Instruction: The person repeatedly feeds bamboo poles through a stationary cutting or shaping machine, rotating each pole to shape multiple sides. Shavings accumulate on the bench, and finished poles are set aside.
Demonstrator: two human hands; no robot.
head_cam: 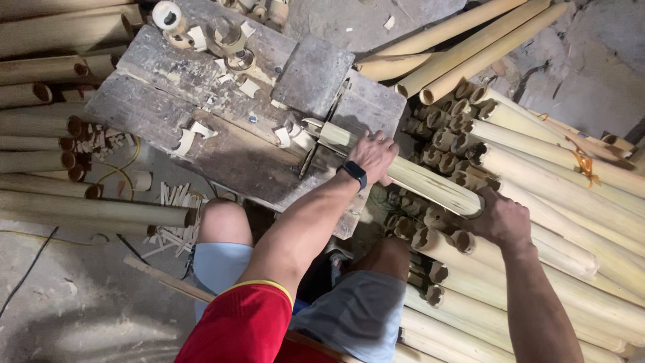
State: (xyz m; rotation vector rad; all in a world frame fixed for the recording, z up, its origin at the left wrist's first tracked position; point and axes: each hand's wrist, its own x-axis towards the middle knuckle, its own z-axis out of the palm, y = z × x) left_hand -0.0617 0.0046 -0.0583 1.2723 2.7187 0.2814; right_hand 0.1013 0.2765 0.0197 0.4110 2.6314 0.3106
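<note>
**A bamboo pole held across a wooden block by two hands**

A pale bamboo pole (403, 171) is laid slantwise over the edge of a worn wooden block (222, 114). Its near end rests on the block beside a thin metal blade (321, 138) that is set upright in a slot. The left hand (373, 156) is pressed down on top of the pole, with the fingers curled over it in a loose grip; a dark watch (354, 173) is worn on that wrist. The right hand (500, 218) is closed around the far end of the same pole, where it meets the stack.

To the right, a large stack of bamboo poles (557, 222) is piled with the cut, hollow ends turned toward the person. More poles (60, 134) are stacked at the left, also with open ends showing. Nothing can be made out inside the hollow ends, which appear dark.

Short cut bamboo rings and chips (228, 47) are scattered over the top of the block. Thin bamboo splints (171, 215) are heaped on the ground just beside the left knee. A yellow cord (121, 168) is looped on the floor near the left pile.

Grey shorts (363, 309) and a red sleeve (242, 323) are seen at the bottom of the view.
</note>
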